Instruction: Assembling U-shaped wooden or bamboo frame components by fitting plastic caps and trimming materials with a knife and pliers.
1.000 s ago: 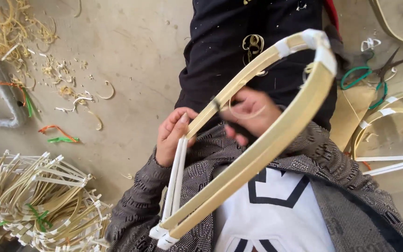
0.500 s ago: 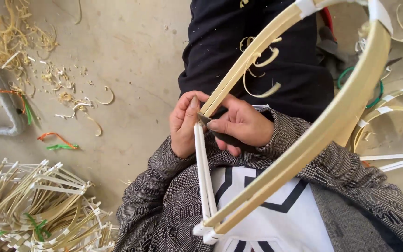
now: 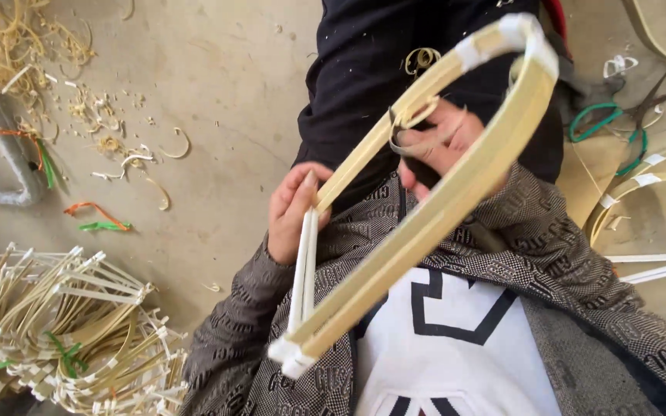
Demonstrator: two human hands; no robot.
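The bent bamboo frame [image 3: 456, 192] crosses and hides part of the right hand [image 3: 441, 142], whose dark tool is blurred beyond telling, while the bundle of tied frames [image 3: 71, 331] runs off the lower left edge.

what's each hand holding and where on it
Left hand grips the bent bamboo frame where its thin strip meets the white bar; right hand holds a dark tool, grip unclear.

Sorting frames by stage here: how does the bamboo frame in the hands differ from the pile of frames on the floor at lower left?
The held bamboo frame is one piece, raised between the left hand and right hand; the pile of frames lies heaped on the floor. The held one has a loose shaving curling off it; the pile is tied with green cord. Both are pale bent strips with white-taped joints.
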